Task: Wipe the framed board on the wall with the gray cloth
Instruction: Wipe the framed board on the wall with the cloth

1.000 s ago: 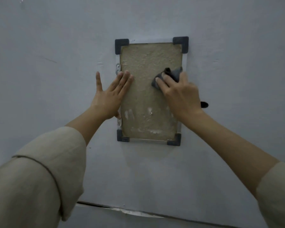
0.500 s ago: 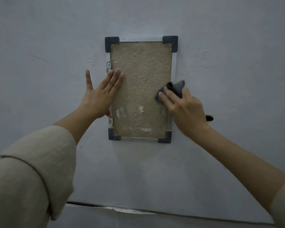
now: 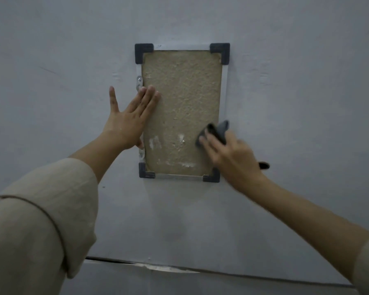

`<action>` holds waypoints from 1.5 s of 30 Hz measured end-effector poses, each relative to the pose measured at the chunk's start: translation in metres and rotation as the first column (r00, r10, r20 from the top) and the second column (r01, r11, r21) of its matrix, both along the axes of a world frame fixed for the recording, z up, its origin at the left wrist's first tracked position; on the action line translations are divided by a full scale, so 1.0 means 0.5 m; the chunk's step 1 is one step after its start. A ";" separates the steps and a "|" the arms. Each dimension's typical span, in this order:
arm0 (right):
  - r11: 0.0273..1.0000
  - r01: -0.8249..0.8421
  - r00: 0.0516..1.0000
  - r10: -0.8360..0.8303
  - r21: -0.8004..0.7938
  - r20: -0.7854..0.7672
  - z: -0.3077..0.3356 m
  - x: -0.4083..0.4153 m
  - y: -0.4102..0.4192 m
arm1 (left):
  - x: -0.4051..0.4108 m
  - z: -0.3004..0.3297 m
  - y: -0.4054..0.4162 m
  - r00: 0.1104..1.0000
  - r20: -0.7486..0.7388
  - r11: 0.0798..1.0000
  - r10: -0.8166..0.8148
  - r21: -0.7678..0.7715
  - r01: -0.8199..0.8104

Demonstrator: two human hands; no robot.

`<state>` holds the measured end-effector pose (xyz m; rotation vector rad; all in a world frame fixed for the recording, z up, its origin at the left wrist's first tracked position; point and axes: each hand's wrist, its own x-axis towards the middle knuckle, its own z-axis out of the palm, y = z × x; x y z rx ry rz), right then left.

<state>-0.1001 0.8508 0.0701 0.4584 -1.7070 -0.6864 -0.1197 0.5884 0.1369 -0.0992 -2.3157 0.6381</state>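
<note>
Board (image 3: 180, 111) on the wall could wobble if the flat, open left hand (image 3: 132, 118) at 9 o'clock slips while the right hand (image 3: 228, 155) presses the gray cloth (image 3: 216, 130) at 4 o'clock.

board (image 3: 181, 107) speckled tan | corner caps (image 3: 143, 52) dark gray | cloth (image 3: 218, 129) gray | wall (image 3: 296, 81) pale gray
</note>
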 end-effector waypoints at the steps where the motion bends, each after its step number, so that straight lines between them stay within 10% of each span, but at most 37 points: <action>1: 0.997 -0.003 0.999 0.001 0.071 0.033 -0.026 0.001 -0.001 | 0.000 -0.001 -0.001 1.000 -0.001 1.000 0.003 -0.002 -0.003; 5: 0.984 -0.003 0.999 -0.005 0.180 0.041 0.015 -0.008 0.009 | -0.001 -0.004 -0.002 1.000 -0.002 1.000 0.009 -0.009 -0.009; 12: 0.995 -0.073 0.996 0.069 -0.073 -0.059 0.074 -0.014 -0.005 | 0.000 -0.002 0.000 1.000 0.002 1.000 0.008 -0.013 -0.008; 17: 0.983 -0.052 0.990 0.028 0.175 0.135 -0.023 -0.006 0.003 | 0.001 -0.001 0.001 1.000 0.005 1.000 0.015 -0.012 -0.015; 25: 0.998 -0.036 0.999 0.034 -0.059 -0.026 0.103 -0.019 -0.022 | 0.004 -0.002 0.002 1.000 0.015 1.000 0.002 0.000 -0.002; 31: 0.963 -0.050 0.987 0.006 0.264 0.163 -0.021 -0.005 -0.011 | 0.006 0.000 0.003 1.000 0.012 1.000 0.012 -0.002 -0.012; 39: 0.999 -0.034 0.999 0.033 -0.040 -0.036 0.108 -0.019 -0.038 | 0.009 0.000 0.006 1.000 0.023 1.000 0.016 -0.002 -0.016; 45: 0.973 -0.037 0.986 -0.001 0.227 0.168 -0.026 -0.006 -0.029 | 0.010 0.001 0.005 0.999 0.024 1.000 0.026 -0.004 -0.026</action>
